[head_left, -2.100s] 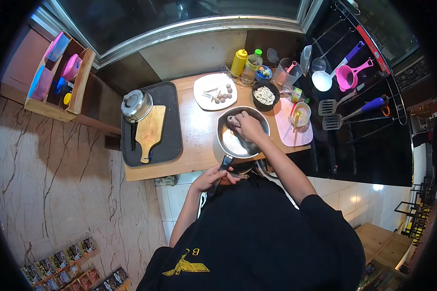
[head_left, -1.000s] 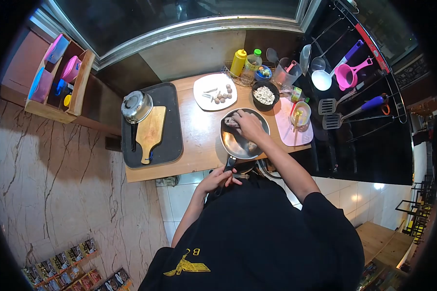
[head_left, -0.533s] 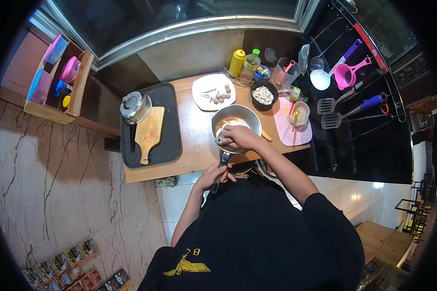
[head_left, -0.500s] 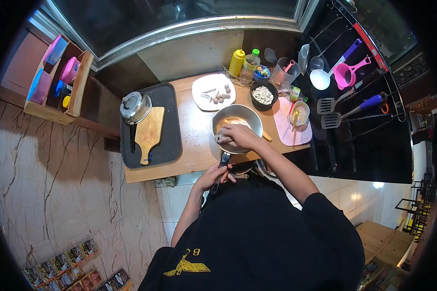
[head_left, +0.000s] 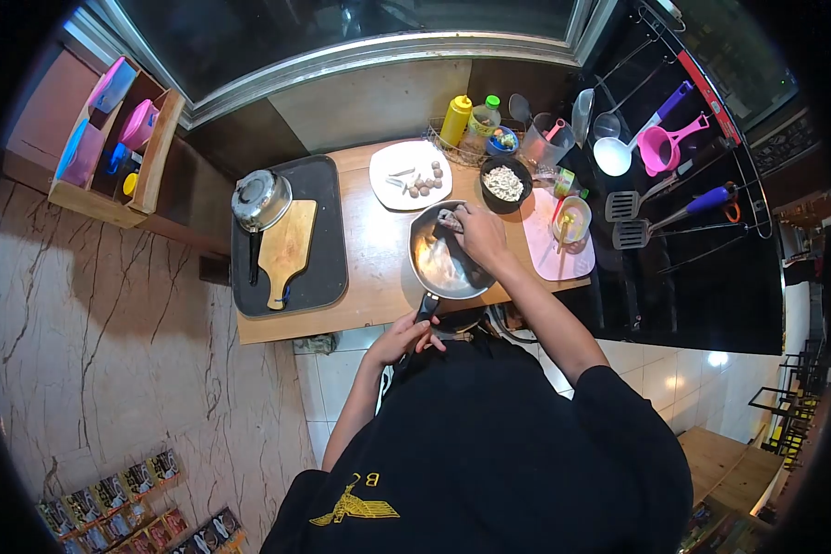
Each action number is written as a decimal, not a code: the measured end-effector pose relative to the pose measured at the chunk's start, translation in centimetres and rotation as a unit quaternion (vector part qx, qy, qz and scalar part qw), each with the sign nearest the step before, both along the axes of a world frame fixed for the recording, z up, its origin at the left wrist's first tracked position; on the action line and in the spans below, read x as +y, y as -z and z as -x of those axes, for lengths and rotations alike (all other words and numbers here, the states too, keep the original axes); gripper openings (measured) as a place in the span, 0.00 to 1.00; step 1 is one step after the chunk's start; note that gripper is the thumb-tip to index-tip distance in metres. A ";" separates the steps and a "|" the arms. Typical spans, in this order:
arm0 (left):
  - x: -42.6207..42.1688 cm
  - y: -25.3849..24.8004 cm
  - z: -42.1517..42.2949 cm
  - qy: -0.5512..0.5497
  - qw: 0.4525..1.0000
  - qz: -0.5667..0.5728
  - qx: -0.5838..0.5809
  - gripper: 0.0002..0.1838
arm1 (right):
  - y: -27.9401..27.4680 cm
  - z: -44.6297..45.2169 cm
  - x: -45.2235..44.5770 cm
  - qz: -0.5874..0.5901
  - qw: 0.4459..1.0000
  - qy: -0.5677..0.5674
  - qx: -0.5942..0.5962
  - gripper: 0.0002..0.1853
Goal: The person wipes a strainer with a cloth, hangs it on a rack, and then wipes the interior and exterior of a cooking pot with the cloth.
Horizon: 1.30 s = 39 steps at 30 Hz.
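A metal saucepan (head_left: 439, 268) stands on the wooden table near its front edge, its black handle (head_left: 427, 307) towards me. My left hand (head_left: 403, 337) is wrapped round that handle. Over the far right side of the pan, my right hand (head_left: 478, 236) grips a crumpled greyish cloth (head_left: 450, 220) and presses it against the inner wall. Behind the pan lies a white plate (head_left: 388, 192) with several brown balls and pale strips. Beside it sits a black bowl (head_left: 501, 205) of white chopped pieces.
On the left, a dark tray (head_left: 323, 268) carries a wooden cutting board (head_left: 288, 245) and a lidded pot (head_left: 260, 200). A pink board (head_left: 577, 268) with a small bowl lies right. Behind are a yellow squeeze bottle (head_left: 454, 122) and a clear jug (head_left: 537, 148). Utensils (head_left: 628, 233) hang on the right.
My right hand has moved the cloth from the pan's near left side to its far right side. The pan looks slightly tilted now. My left hand still holds the handle.
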State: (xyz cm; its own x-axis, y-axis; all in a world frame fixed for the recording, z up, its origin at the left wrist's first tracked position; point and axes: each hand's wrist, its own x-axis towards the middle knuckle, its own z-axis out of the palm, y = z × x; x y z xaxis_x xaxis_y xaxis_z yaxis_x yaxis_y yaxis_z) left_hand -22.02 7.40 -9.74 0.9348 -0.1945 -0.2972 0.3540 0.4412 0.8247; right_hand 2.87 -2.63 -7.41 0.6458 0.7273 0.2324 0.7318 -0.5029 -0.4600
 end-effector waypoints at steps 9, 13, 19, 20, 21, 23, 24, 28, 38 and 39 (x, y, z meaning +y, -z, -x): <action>0.1 0.3 -0.6 -0.013 0.999 -0.030 0.015 0.16 | -0.2 1.3 -1.6 0.199 0.979 -0.043 -0.030 0.07; 0.6 0.3 -0.4 -0.016 1.000 -0.015 0.019 0.16 | -0.3 -0.3 -1.6 0.173 0.983 -0.032 -0.057 0.06; 0.3 0.4 -0.3 -0.005 1.000 -0.001 0.013 0.14 | -0.9 -1.7 -1.4 0.105 0.991 -0.043 -0.066 0.05; 0.3 0.3 -0.3 0.004 1.000 -0.006 0.015 0.14 | -0.6 -1.6 -1.2 0.094 0.992 -0.055 -0.065 0.07; 0.3 0.3 -0.3 0.013 1.000 -0.011 0.017 0.14 | -0.7 -1.3 -1.0 0.084 0.992 -0.069 -0.063 0.10; -0.1 0.5 -0.4 0.013 1.000 0.001 0.008 0.14 | -0.9 -0.8 -0.9 0.077 0.992 -0.088 -0.046 0.13; -0.4 0.6 -0.5 0.016 1.000 0.014 0.000 0.14 | -1.0 -0.4 -0.8 0.071 0.991 -0.105 -0.029 0.17; -1.0 0.2 -1.0 0.033 0.999 0.003 0.008 0.14 | 0.0 0.8 -0.5 0.047 0.989 -0.138 -0.036 0.19; -0.3 -0.6 -1.1 -0.005 0.998 0.066 -0.006 0.16 | 0.4 2.5 -0.8 0.026 0.949 -0.274 0.153 0.15; -0.3 -1.1 -1.1 -0.019 0.997 0.075 0.009 0.16 | 0.2 2.5 -0.7 0.028 0.950 -0.281 0.133 0.14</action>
